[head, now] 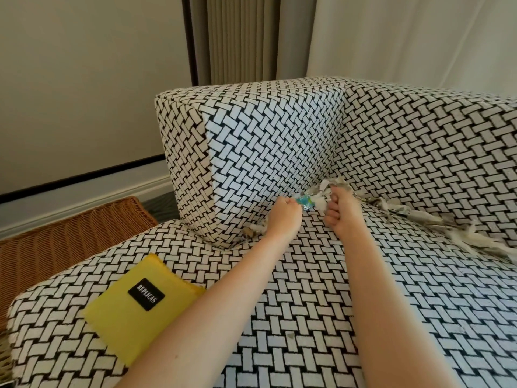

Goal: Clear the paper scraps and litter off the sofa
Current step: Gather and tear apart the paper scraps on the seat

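The sofa (293, 289) is covered in black-and-white woven-pattern fabric. Torn paper scraps (321, 191) lie bunched in the corner where seat, armrest and backrest meet. More scraps (475, 233) trail to the right along the crease under the backrest. My left hand (284, 217) pinches a crumpled blue wrapper (306, 202) at the corner. My right hand (342, 208) grips a clump of the scraps just right of it. A few small scraps (253, 229) lie at the foot of the armrest, left of my left hand.
A yellow booklet (142, 306) with a black label lies on the seat's front left part. A wicker basket (70, 233) stands on the floor left of the sofa. Wall, curtain and skirting board are behind.
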`<state>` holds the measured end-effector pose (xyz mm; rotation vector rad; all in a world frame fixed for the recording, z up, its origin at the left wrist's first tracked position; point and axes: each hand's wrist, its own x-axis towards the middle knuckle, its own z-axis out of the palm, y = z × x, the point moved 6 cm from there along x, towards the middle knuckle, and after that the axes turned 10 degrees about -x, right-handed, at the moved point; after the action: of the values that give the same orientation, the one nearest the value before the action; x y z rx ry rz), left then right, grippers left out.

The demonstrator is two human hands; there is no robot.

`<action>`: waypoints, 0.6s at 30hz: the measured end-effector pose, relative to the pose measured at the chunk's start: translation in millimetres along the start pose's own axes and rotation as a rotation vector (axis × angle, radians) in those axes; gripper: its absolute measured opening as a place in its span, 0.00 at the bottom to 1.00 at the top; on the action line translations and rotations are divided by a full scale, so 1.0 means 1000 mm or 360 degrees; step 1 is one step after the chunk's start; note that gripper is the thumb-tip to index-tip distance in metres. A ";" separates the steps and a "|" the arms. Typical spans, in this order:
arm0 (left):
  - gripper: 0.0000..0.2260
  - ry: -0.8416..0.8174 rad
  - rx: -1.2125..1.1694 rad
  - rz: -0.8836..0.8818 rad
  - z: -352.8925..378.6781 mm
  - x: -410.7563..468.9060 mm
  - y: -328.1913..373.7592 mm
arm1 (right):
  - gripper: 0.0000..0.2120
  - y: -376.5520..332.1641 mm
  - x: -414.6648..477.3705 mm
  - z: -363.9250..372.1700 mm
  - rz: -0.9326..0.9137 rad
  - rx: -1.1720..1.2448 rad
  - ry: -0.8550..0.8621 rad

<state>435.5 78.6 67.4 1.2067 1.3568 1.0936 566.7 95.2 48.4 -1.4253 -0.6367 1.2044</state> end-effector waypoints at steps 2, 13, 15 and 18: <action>0.09 -0.0025 0.0060 0.0048 0.003 0.006 0.002 | 0.12 -0.009 0.002 -0.012 -0.0187 -0.0535 0.0272; 0.07 0.0015 -0.0216 -0.0040 0.003 0.019 -0.008 | 0.05 -0.013 0.011 -0.008 -0.0416 -0.1913 0.0388; 0.07 -0.0050 -0.0526 -0.0240 0.001 0.016 -0.010 | 0.07 -0.013 0.010 -0.008 -0.0350 -0.1901 0.0370; 0.10 -0.0108 -0.1004 -0.0550 -0.003 0.003 -0.011 | 0.09 -0.017 0.000 -0.004 -0.0320 -0.1722 0.0278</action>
<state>430.8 80.7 57.0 0.5205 1.0030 1.0987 573.8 97.5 63.7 -2.2324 -1.3805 0.5265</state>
